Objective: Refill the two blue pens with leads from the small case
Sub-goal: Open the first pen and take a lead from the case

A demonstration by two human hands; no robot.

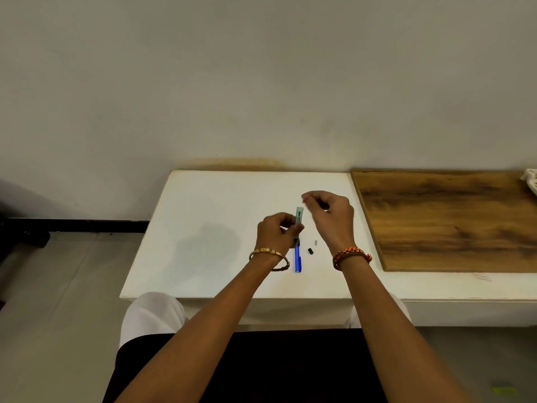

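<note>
I see the left hand (276, 232) gripping the small green case (299, 215) upright above the white table (209, 205), the right hand (329, 213) pinched just beyond its top, holding what I cannot tell, and a blue pen (298, 258) lying below.

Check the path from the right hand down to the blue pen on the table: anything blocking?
Nothing visible blocks it. The right hand is raised above the table; the blue pen lies below, its far end hidden behind the left hand, which holds the lead case. Two small parts lie beside the pen.
</note>
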